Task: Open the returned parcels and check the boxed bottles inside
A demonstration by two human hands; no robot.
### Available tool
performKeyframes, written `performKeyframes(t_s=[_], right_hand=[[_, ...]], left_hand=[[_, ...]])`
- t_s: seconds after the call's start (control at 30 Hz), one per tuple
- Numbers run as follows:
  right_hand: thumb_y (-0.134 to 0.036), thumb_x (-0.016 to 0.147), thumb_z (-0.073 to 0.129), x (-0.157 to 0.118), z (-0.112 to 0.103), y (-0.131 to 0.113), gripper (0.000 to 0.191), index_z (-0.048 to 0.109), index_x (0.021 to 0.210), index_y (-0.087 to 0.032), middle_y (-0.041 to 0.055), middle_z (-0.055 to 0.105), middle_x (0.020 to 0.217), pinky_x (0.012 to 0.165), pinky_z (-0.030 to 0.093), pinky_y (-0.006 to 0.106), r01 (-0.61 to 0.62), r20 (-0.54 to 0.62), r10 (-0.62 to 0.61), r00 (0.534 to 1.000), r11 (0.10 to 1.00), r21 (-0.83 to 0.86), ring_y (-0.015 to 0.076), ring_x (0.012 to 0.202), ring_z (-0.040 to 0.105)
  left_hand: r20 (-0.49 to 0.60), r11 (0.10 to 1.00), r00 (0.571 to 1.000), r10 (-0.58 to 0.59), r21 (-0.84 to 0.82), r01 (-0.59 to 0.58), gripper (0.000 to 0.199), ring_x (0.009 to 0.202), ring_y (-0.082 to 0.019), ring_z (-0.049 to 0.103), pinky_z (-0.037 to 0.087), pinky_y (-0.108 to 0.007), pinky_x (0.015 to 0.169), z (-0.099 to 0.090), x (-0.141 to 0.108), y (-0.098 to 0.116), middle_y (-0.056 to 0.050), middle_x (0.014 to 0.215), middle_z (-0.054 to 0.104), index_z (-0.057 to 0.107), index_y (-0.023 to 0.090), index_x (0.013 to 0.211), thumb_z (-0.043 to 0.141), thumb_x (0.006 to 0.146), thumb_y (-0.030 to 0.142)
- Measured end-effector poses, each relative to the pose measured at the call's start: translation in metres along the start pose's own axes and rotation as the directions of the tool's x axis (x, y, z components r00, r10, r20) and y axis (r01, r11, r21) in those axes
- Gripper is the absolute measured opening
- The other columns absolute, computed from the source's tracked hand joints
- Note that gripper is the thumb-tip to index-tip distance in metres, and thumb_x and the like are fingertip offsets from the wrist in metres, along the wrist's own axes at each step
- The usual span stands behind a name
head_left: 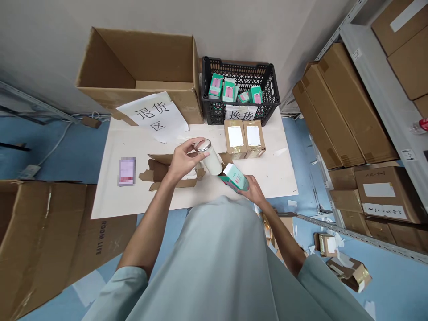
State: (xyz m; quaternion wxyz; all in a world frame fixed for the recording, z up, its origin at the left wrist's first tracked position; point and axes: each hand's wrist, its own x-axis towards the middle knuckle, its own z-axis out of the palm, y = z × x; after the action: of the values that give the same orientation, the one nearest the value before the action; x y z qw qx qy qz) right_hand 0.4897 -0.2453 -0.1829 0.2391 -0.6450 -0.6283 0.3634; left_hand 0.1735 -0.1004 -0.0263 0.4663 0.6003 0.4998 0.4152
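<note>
My left hand (184, 161) grips a white jar (213, 161) by its shiny metal lid, the jar tilted with its base toward the right. Close to that base, my right hand (253, 191) holds a small green and white carton (236, 177), tipped, with its near flap apparently open. Whether jar and carton touch, I cannot tell. Below and behind my left hand lies an opened brown cardboard box (156, 171) with torn flaps, partly hidden by the hand and forearm.
A large open carton (140, 96) with a paper sign (155, 115) stands behind, beside a black crate (240, 104) holding several green boxes. Two small labelled cartons (244, 139) sit before the crate. Shelving (374, 89) lines the right; a big carton (50, 236) stands left.
</note>
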Motion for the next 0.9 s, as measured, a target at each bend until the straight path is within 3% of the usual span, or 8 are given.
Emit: performKeyframes(t_s=[0.2,0.37,0.57,0.9], right_hand=[[-0.027,0.083,0.09,0.002,0.008,-0.01,0.083,0.057,0.159,-0.027,0.0126,0.059,0.142,0.101,0.065,0.046,0.033,0.026,-0.035,0.999,0.998,0.057,0.0331,0.135,0.061],[-0.032,0.085,0.089,0.002,0.013,-0.022,0.084,0.055,0.161,-0.029,0.0103,0.06,0.141,0.095,0.067,0.042,0.046,-0.002,-0.046,0.999,0.99,0.135,0.0298,0.127,0.065],[-0.032,0.086,0.087,0.0,0.01,-0.03,0.081,0.056,0.161,-0.029,0.0116,0.059,0.143,0.087,0.069,0.038,0.077,-0.03,-0.073,0.997,0.984,0.159,0.0289,0.124,0.067],[-0.036,0.087,0.087,0.012,0.019,-0.047,0.083,0.054,0.162,-0.03,0.0105,0.059,0.145,0.085,0.07,0.038,0.14,-0.094,-0.123,0.988,0.971,0.196,0.0281,0.122,0.068]], left_hand=[[-0.029,0.997,0.998,0.049,-0.064,-0.051,0.069,0.126,-0.033,0.074,0.067,-0.042,0.097,0.003,-0.006,0.01,-0.013,0.139,0.076,0.076,0.019,0.131,0.095,0.077,0.059],[-0.08,0.987,0.995,0.065,-0.143,-0.076,0.066,0.127,-0.032,0.074,0.065,-0.045,0.107,0.0,-0.001,0.001,-0.013,0.14,0.077,0.076,0.02,0.132,0.092,0.082,0.06],[-0.123,0.991,0.991,0.045,-0.122,-0.06,0.069,0.126,-0.032,0.075,0.065,-0.045,0.105,-0.01,-0.001,-0.013,-0.014,0.14,0.076,0.076,0.02,0.13,0.095,0.077,0.06],[-0.004,0.989,0.999,0.045,-0.138,-0.045,0.066,0.123,-0.031,0.074,0.064,-0.042,0.101,0.007,-0.017,-0.005,-0.014,0.138,0.076,0.074,0.02,0.13,0.094,0.079,0.057]])
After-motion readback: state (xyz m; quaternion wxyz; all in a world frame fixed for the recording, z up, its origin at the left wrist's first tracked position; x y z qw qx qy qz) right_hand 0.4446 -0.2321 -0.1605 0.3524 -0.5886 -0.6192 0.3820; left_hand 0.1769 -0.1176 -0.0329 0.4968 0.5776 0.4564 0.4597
